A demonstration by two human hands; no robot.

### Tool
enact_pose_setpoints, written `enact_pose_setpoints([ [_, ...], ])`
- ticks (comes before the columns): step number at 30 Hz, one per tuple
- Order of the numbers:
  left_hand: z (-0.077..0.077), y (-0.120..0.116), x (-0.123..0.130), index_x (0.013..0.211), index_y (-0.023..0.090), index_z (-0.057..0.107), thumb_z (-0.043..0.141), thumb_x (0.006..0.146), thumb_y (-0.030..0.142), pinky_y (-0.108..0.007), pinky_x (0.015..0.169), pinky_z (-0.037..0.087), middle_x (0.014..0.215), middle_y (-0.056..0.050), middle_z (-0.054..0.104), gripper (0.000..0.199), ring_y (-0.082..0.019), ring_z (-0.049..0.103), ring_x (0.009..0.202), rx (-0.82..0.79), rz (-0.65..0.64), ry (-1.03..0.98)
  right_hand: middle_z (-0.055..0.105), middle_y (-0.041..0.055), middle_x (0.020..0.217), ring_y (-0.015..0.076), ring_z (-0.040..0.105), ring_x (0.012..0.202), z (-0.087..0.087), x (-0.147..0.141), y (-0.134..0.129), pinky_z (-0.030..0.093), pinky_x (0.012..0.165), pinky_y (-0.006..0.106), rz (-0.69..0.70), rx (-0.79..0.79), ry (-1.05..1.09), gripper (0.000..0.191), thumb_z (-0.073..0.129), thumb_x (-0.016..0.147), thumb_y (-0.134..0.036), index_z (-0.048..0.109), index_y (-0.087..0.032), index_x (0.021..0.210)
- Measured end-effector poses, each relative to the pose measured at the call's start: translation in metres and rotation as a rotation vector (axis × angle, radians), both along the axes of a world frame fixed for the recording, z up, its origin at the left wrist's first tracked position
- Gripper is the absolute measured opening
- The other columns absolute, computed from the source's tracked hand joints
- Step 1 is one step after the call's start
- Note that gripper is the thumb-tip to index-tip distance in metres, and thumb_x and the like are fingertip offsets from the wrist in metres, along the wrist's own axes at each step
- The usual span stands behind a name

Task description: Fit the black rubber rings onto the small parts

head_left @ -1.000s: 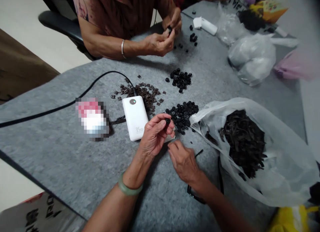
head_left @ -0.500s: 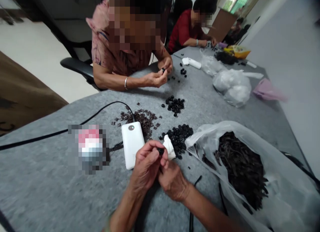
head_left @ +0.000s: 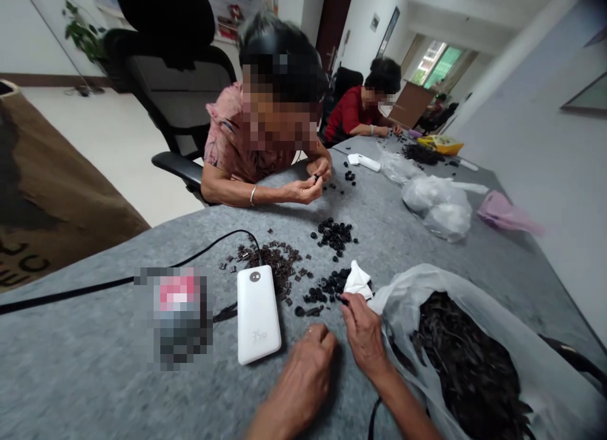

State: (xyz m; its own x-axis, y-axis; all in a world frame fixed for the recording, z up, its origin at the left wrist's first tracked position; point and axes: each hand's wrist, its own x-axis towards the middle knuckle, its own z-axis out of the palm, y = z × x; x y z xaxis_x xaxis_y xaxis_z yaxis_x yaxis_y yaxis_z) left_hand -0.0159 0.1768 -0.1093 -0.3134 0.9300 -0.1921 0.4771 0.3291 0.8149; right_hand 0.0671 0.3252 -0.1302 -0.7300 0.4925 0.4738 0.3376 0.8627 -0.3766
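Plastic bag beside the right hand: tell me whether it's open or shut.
Open: the bag lies with its mouth spread wide, and the dark strips inside show uncovered at the top.

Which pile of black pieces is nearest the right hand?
The lower pile, beside the white tissue, by the right hand; the other pile lies farther away.

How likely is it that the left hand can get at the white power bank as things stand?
Likely yes: the left hand sits just right of the white power bank, with only bare grey felt table cover between them and no object in the way.
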Motion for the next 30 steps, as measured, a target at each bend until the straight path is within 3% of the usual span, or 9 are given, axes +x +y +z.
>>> enact_pose_setpoints([
  [3,0.003,-0.001,0.002,0.103,0.015,0.062,0.026,0.085,-0.002,-0.038,0.09,0.047,0.116,-0.013,0.058,0.044,-0.022,0.056,0.101,-0.124,-0.093,0.128,0.068,0.005,0.089,0.0074,0.063,0.077,0.001,0.004,-0.004,0.049,0.071,0.016,-0.026,-0.419,0.064,0.03,0.046,0.101,-0.033,0.068,-0.013,0.097],
  [8,-0.004,0.0,0.001,0.108,0.016,0.062,0.031,0.085,-0.002,-0.035,0.093,0.05,0.116,-0.01,0.059,0.042,-0.021,0.058,0.107,-0.102,-0.127,0.201,0.055,0.0006,0.066,0.0046,0.047,0.054,0.002,0.005,-0.015,0.036,0.05,0.015,-0.13,-1.043,0.076,0.052,0.066,0.079,-0.061,0.066,-0.01,0.089],
  [11,-0.01,0.0,0.001,0.109,0.016,0.064,0.035,0.09,0.003,-0.034,0.09,0.051,0.114,-0.009,0.061,0.037,-0.021,0.06,0.104,-0.078,-0.117,0.21,0.052,-0.0006,0.063,0.0053,0.047,0.051,0.006,0.002,-0.02,0.035,0.047,0.015,-0.204,-1.286,0.135,0.065,0.074,0.065,-0.069,0.063,-0.01,0.092],
  [14,-0.01,-0.002,0.001,0.113,0.016,0.064,0.034,0.092,0.005,-0.032,0.085,0.051,0.112,-0.01,0.061,0.038,-0.02,0.06,0.098,-0.039,-0.13,0.245,0.057,0.0011,0.068,0.0066,0.051,0.055,0.008,0.004,-0.022,0.039,0.049,0.016,-0.229,-1.382,0.193,0.069,0.076,0.063,-0.07,0.062,-0.01,0.096],
  [19,-0.007,-0.006,0.002,0.106,0.015,0.064,0.036,0.087,0.003,-0.033,0.084,0.05,0.106,-0.011,0.06,0.036,-0.021,0.059,0.098,-0.009,-0.141,0.264,0.057,0.0,0.067,0.0047,0.05,0.056,-0.004,0.018,-0.025,0.04,0.054,0.016,-0.158,-1.104,0.1,0.047,0.067,0.08,-0.056,0.067,-0.011,0.095],
  [22,-0.009,-0.004,0.002,0.106,0.016,0.063,0.034,0.089,0.004,-0.035,0.087,0.05,0.107,-0.011,0.06,0.036,-0.022,0.059,0.1,-0.033,-0.134,0.229,0.064,0.0019,0.078,0.0046,0.055,0.064,-0.016,0.023,-0.031,0.045,0.063,0.015,-0.067,-0.81,0.084,0.032,0.056,0.093,-0.043,0.068,-0.013,0.095],
  [24,-0.012,-0.001,0.0,0.113,0.016,0.062,0.032,0.092,0.006,-0.038,0.089,0.051,0.111,-0.011,0.06,0.038,-0.022,0.059,0.1,-0.06,-0.128,0.205,0.067,0.0029,0.089,0.0054,0.062,0.08,-0.022,0.021,-0.036,0.048,0.074,0.014,-0.004,-0.577,0.122,0.025,0.05,0.098,-0.032,0.068,-0.015,0.094],
  [26,-0.013,0.003,-0.003,0.116,0.015,0.062,0.032,0.094,0.008,-0.039,0.092,0.051,0.115,-0.012,0.061,0.038,-0.022,0.06,0.102,-0.077,-0.118,0.168,0.065,0.0018,0.088,0.0043,0.062,0.083,-0.027,0.016,-0.04,0.046,0.077,0.013,0.028,-0.386,0.155,0.024,0.045,0.1,-0.023,0.066,-0.015,0.092],
  [30,-0.011,0.007,-0.01,0.102,0.013,0.065,0.04,0.091,0.01,-0.038,0.093,0.05,0.108,-0.012,0.063,0.028,-0.022,0.061,0.1,-0.079,-0.096,0.087,0.061,0.0005,0.084,0.004,0.058,0.08,-0.026,0.009,-0.044,0.042,0.074,0.014,0.004,-0.236,0.18,0.024,0.042,0.102,-0.017,0.063,-0.015,0.09],
])
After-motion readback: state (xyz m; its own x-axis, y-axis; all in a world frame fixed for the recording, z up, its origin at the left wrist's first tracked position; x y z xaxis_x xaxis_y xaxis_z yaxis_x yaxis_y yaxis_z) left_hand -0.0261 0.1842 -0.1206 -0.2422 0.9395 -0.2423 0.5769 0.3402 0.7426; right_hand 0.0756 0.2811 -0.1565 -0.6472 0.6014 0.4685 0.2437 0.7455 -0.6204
